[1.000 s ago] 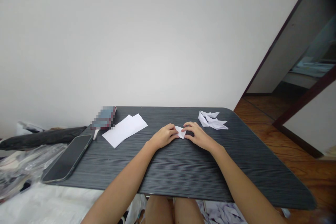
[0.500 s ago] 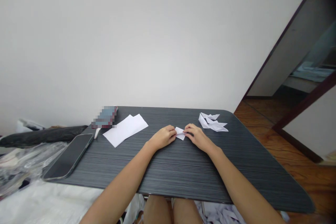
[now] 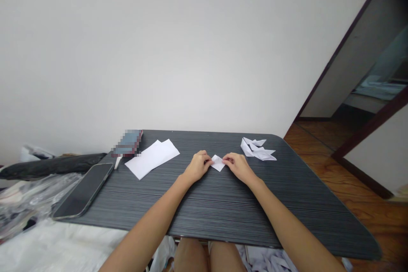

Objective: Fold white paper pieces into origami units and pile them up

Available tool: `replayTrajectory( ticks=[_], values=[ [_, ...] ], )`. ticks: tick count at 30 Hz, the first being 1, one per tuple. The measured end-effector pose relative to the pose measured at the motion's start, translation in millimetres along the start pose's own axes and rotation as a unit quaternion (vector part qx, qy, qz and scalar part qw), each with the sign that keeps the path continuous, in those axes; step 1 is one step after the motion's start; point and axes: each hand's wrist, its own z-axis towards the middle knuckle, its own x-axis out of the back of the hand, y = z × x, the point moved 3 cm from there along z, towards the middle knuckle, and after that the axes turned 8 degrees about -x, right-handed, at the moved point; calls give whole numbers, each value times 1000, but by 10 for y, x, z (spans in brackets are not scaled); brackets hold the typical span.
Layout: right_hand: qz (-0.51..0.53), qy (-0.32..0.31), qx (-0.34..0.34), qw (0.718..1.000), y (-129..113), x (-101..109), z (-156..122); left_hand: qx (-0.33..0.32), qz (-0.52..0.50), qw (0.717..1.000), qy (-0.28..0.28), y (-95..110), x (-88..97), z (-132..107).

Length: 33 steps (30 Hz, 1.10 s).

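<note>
Between my two hands, low over the dark table [image 3: 223, 204], is a small folded piece of white paper [image 3: 218, 163], diamond-shaped from here. My left hand [image 3: 198, 165] pinches its left corner with thumb and fingers. The opposite corner is in the pinch of my right hand [image 3: 238, 165]. Just beyond my right hand lie folded white paper shapes [image 3: 259, 149] with pointed ends. To the left of my left hand, flat white paper sheets [image 3: 153, 158] lie overlapping.
A smartphone [image 3: 83, 191] lies at the table's left edge. Behind it is a blurred-out item with a red edge [image 3: 127, 143], with a small white strip [image 3: 117, 162] beside it. A long black bundle [image 3: 51, 165] and plastic bags are left of the table. A white wall [image 3: 204, 51] stands behind.
The small paper now shows more of its diamond face between my hands. My fingers have shifted slightly at its corners; the other things lie as before.
</note>
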Motion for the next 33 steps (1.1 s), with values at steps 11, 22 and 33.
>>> replayTrajectory(
  ticks=[11, 22, 33],
  values=[
    [7, -39, -27, 999, -21, -42, 37, 62, 0, 998, -4, -27, -53, 8],
    [-59, -47, -90, 993, -1, -110, 111, 91, 18, 995, -23, -18, -77, 34],
    [-165, -1, -80, 983, -24, -136, -56, 182, 49, 982, -30, 22, -53, 7]
  ],
)
